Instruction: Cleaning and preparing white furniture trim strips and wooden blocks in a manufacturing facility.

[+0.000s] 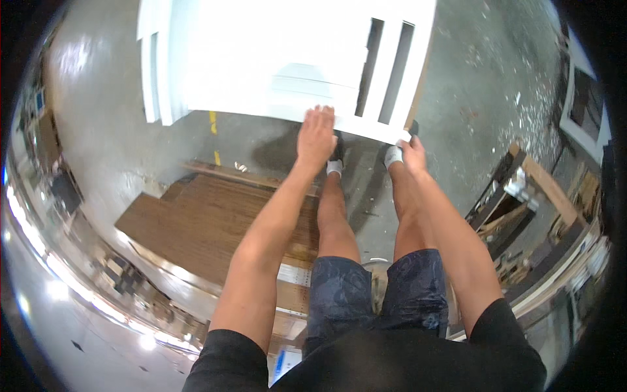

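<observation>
White panel (274,59) w/ 2 long slots lies flat in front of the person, above the concrete floor (470,85); left hand (315,136) rests palm-down on its near edge, fingers spread flat, and right hand (411,153) grips the near right corner, fingers curled round it. Brown wood board (202,222), 1 seen, sits low-left by the legs; 2 yellow floor marks (214,137) show under the panel edge.

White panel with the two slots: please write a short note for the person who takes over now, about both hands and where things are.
Left hand: flat on the near edge of the white panel, fingers spread.
Right hand: grips the panel's near right corner.
The panel is in front of the feet, over the grey floor.
A brown board lies to the left, untouched.
Done: both hands are on the panel. Whether it is lifted cannot be told.
</observation>
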`<action>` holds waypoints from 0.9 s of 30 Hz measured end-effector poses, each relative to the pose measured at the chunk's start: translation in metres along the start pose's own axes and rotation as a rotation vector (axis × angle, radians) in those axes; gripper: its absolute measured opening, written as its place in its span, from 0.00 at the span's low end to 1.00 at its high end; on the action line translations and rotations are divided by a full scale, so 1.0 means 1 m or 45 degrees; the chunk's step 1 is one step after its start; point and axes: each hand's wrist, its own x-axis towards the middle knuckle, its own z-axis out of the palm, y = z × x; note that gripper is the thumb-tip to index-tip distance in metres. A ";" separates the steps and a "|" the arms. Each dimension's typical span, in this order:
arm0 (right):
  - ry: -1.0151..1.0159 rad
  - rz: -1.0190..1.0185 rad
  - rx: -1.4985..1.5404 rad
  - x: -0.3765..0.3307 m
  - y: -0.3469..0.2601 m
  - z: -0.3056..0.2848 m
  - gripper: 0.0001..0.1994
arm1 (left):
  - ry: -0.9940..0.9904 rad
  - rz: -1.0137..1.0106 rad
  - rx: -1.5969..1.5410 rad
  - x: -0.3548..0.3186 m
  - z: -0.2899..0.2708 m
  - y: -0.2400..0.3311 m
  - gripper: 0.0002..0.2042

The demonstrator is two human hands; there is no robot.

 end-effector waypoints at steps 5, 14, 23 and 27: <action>0.138 -0.174 -0.648 -0.022 0.001 -0.113 0.34 | 0.159 -0.122 -0.539 -0.091 -0.062 0.029 0.35; -0.087 -0.369 -1.081 -0.213 -0.028 -0.257 0.25 | -0.366 -0.254 -0.631 -0.248 -0.214 -0.022 0.27; -0.034 -0.084 -0.464 -0.367 0.040 -0.296 0.18 | 0.226 -0.116 -0.639 -0.252 -0.383 -0.021 0.29; 0.058 -0.131 -0.559 -0.410 0.116 -0.306 0.17 | 0.261 0.007 -0.672 -0.239 -0.412 -0.003 0.28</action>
